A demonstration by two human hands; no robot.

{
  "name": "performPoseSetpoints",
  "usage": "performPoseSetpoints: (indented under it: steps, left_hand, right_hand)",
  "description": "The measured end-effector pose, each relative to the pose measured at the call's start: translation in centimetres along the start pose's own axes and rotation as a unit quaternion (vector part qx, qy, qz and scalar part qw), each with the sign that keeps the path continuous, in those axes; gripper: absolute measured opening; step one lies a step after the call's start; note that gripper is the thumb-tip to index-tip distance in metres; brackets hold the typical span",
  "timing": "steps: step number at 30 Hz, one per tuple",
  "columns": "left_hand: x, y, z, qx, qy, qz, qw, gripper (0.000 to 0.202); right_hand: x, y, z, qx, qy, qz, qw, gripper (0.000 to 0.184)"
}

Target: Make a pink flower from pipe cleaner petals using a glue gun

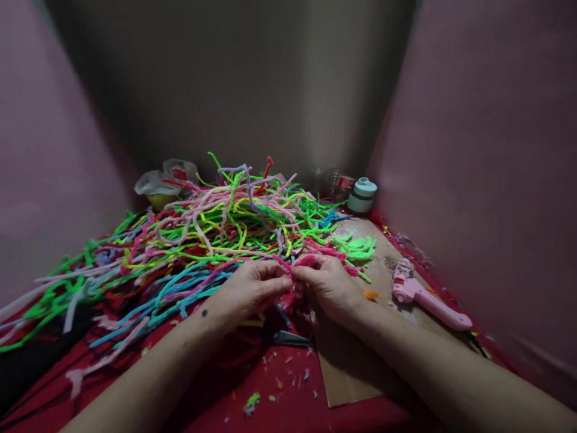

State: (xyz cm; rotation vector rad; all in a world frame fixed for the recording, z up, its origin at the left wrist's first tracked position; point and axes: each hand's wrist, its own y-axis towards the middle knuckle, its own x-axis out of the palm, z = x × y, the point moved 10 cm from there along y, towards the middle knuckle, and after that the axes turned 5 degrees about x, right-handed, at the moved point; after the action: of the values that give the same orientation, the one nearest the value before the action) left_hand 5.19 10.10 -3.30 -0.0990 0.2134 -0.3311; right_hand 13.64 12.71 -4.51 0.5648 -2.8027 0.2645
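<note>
My left hand (265, 285) and my right hand (327, 282) meet at the near edge of a big heap of pipe cleaners (229, 216). Both are closed in a pinch on a pink pipe cleaner (305, 261), part of which curves above my right fingers. A long pink strand trails leftward behind my left hand. Exactly how the piece is bent between the fingertips is hidden. Just below the hands lies a dark metal tool (291, 338), perhaps nail clippers, on the red cloth.
A pink glue gun (428, 297) rests at the right on a cardboard sheet (347, 367). Behind stand a mint-lidded jar (362, 195) and a plastic bag (155, 182). Bright green cut pieces (356, 246) lie by the heap. Scraps dot the red cloth (243, 385). Walls close in both sides.
</note>
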Motion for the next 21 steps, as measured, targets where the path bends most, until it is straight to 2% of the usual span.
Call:
performPoseSetpoints:
  steps: [7, 11, 14, 21]
  left_hand:
    - [-0.5, -0.2, 0.0, -0.019, 0.025, -0.027, 0.999, 0.030]
    - [-0.9, -0.3, -0.2, -0.044, 0.035, -0.043, 0.997, 0.029]
    - [-0.9, -0.3, 0.0, -0.040, 0.036, -0.059, 0.997, 0.027]
    - [-2.5, -0.2, 0.1, -0.034, 0.066, 0.009, 0.997, 0.022]
  right_hand:
    - [-1.1, 0.7, 0.4, -0.015, 0.016, 0.020, 1.000, 0.014]
    - [-1.6, 0.7, 0.1, -0.015, 0.022, 0.045, 0.999, 0.019]
    - [-1.8, 0.5, -0.3, -0.022, 0.029, 0.055, 0.998, 0.019]
    - [-2.1, 0.4, -1.1, -0.061, 0.020, 0.073, 0.995, 0.017]
